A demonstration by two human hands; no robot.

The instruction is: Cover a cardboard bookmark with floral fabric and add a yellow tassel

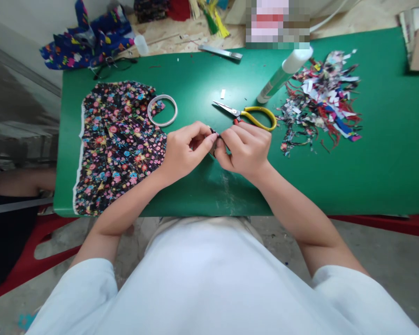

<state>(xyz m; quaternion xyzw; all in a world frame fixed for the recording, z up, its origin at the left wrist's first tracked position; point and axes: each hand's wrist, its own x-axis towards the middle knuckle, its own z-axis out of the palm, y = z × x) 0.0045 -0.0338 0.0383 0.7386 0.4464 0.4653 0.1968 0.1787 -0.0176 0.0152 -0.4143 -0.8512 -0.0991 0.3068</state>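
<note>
My left hand (190, 148) and my right hand (245, 148) meet above the table's near half, fingertips almost touching. Both pinch a small dark strip (214, 133), which looks like fabric; the fingers hide most of it. Left of my hands lies a black floral fabric piece (122, 144) with a white edge, partly under my left forearm. A roll of white tape (149, 111) rests on its upper right corner. Just beyond my right hand are scissors (235, 112) with yellow handles, blades open and pointing left. Something red shows beside the handles, partly covered by my hand.
The table has a green top (387, 153). A heap of fabric scraps (331, 102) lies right, beside an upright green-and-white tube (282, 74). Farther back are a box cutter (220, 52), eyeglasses (108, 65) and blue patterned fabric (101, 35). Another person's arm (21, 181) is at far left.
</note>
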